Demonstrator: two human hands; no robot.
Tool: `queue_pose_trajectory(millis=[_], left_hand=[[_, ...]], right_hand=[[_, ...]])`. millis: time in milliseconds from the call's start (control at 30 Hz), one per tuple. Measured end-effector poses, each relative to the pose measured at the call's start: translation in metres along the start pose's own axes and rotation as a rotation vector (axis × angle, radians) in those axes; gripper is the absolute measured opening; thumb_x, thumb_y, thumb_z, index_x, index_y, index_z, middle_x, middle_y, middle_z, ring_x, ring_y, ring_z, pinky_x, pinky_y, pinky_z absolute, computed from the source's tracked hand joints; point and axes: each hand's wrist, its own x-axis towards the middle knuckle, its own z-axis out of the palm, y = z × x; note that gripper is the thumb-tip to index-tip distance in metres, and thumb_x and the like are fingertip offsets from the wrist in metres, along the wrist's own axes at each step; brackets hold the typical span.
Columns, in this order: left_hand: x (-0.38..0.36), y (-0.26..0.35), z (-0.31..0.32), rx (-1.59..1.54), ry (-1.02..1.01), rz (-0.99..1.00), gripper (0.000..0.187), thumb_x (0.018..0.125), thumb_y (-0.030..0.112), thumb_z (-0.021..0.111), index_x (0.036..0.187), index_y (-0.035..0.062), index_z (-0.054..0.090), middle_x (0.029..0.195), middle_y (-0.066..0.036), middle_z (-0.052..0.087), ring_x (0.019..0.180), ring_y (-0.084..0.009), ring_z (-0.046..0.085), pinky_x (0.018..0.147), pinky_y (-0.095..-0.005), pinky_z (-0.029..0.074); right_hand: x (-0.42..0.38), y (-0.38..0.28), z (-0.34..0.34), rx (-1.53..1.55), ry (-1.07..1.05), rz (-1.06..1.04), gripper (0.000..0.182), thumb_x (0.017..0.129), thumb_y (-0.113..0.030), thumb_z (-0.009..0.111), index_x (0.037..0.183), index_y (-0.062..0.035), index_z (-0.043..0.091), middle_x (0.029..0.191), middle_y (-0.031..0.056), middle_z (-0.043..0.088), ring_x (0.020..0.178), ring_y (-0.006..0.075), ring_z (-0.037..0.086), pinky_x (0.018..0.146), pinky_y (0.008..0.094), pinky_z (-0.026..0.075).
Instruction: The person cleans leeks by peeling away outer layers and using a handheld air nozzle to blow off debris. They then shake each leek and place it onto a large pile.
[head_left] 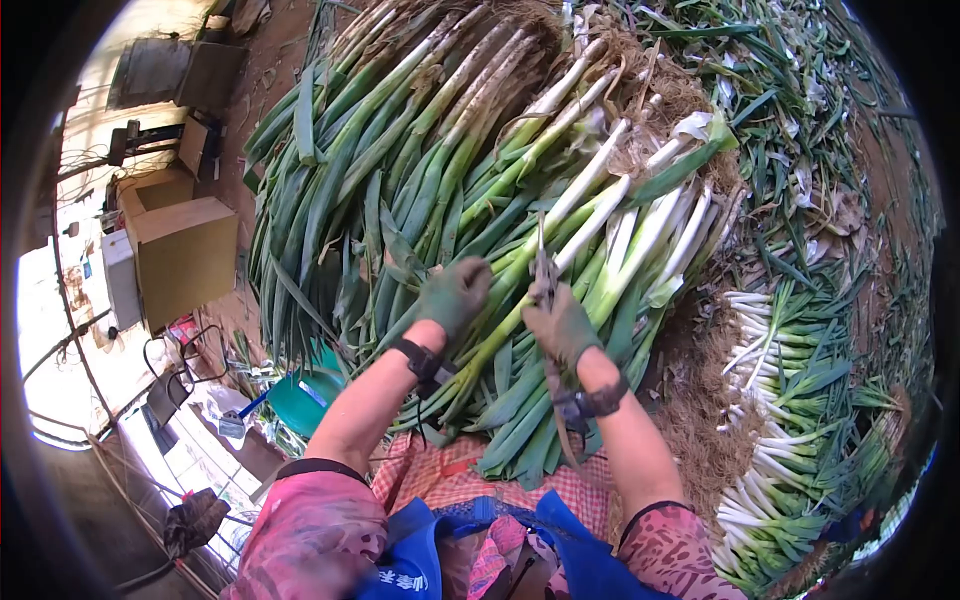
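A big pile of long green onions (410,170) with white stems and muddy roots lies in front of me. My left hand (453,297), in a green glove, is closed over the leaves beside a thick green onion stalk (512,280); what its fingers hold is hidden. In my gloved right hand (563,328), a small pointed metal cutting tool (543,268) points away from me, its tip overlapping the stems. Cleaner white stems (640,240) lie just beyond the right hand. Green leaves (520,430) hang over the checked cloth (410,465) on my lap.
Green onions with white stems (770,440) lie in a row on the ground at right. Leaf scraps (790,110) cover the back right. At left are a cardboard box (185,255), a green basin (305,398) and a folding chair (172,385).
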Motion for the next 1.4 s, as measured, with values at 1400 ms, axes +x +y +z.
queue_pose_trajectory(millis=[1400], left_hand=[[0.095, -0.069, -0.050, 0.217, -0.129, 0.050, 0.068, 0.067, 0.041, 0.078, 0.123, 0.0061, 0.064, 0.109, -0.014, 0.071, 0.102, -0.0270, 0.067, 0.089, -0.0361, 0.050]], right_hand=[[-0.043, 0.018, 0.032, 0.580, -0.051, 0.050, 0.039, 0.085, -0.014, 0.072, 0.114, -0.0010, 0.049, 0.098, 0.0045, 0.062, 0.088, 0.0129, 0.062, 0.078, 0.0272, 0.051]])
